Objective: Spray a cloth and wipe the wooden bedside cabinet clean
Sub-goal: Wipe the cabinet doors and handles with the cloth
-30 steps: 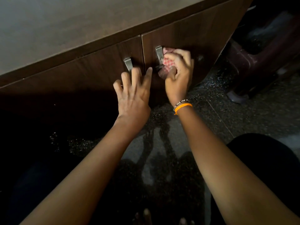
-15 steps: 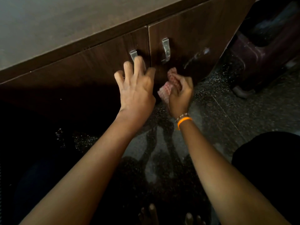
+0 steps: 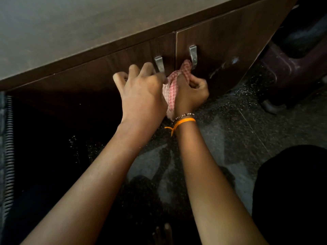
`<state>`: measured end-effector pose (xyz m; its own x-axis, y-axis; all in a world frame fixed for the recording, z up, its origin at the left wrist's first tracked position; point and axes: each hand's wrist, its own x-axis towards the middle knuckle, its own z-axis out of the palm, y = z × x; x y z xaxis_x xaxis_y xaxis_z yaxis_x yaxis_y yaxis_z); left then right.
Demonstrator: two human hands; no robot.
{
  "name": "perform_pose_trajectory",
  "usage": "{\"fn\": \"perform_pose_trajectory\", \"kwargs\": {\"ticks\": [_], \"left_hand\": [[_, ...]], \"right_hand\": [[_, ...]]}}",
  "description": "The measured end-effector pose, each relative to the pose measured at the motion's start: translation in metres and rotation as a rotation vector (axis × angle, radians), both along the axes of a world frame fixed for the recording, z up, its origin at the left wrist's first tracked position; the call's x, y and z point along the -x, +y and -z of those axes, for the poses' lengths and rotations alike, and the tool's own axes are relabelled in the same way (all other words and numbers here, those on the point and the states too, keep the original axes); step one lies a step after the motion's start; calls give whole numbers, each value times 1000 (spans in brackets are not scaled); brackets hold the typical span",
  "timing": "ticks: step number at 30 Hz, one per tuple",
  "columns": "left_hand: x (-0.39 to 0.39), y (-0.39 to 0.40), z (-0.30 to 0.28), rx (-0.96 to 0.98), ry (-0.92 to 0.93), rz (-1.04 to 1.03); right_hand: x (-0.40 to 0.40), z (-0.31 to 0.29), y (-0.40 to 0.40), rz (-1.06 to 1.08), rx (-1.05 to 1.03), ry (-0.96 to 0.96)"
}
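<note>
The dark wooden bedside cabinet point(image 3: 221, 50) has two doors, each with a metal handle: the left handle point(image 3: 159, 63) and the right handle point(image 3: 193, 56). My right hand point(image 3: 192, 93) is shut on a red-and-white checked cloth point(image 3: 172, 91), whose top end reaches up to the bottom of the right handle. My left hand point(image 3: 141, 92) rests against the left door just below its handle, fingers curled and spread, its thumb side touching the cloth. Whether it grips the cloth is hidden.
The cabinet's grey-brown top point(image 3: 70, 29) fills the upper left. A whitish smear point(image 3: 223, 66) marks the right door. A maroon plastic chair point(image 3: 292, 71) stands at the right on the speckled stone floor point(image 3: 230, 135). A ribbed edge point(image 3: 8, 156) runs along the left border.
My right hand came down from the right handle, bunched the cloth, and now lifts it back toward the handle. My left hand has slid right to meet the cloth.
</note>
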<state>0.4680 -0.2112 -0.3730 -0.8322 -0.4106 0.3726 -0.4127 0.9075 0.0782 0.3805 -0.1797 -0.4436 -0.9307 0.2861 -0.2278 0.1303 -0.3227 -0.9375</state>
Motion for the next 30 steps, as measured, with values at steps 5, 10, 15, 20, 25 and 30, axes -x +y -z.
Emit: {"fn": "perform_pose_trajectory", "kwargs": {"ticks": [5, 10, 15, 20, 25, 30], "left_hand": [[5, 4, -1, 9, 19, 3], [10, 7, -2, 10, 48, 24], [11, 6, -3, -1, 87, 32], [12, 6, -5, -10, 75, 40], [16, 3, 2, -30, -26, 42], [17, 5, 7, -66, -113, 83]], "right_hand": [[5, -8, -2, 2, 71, -1], [2, -19, -1, -29, 124, -227], [8, -26, -2, 42, -37, -74], [11, -15, 1, -19, -53, -177], [7, 5, 11, -127, -190, -109], [2, 31, 39, -170, -307, -82]]}}
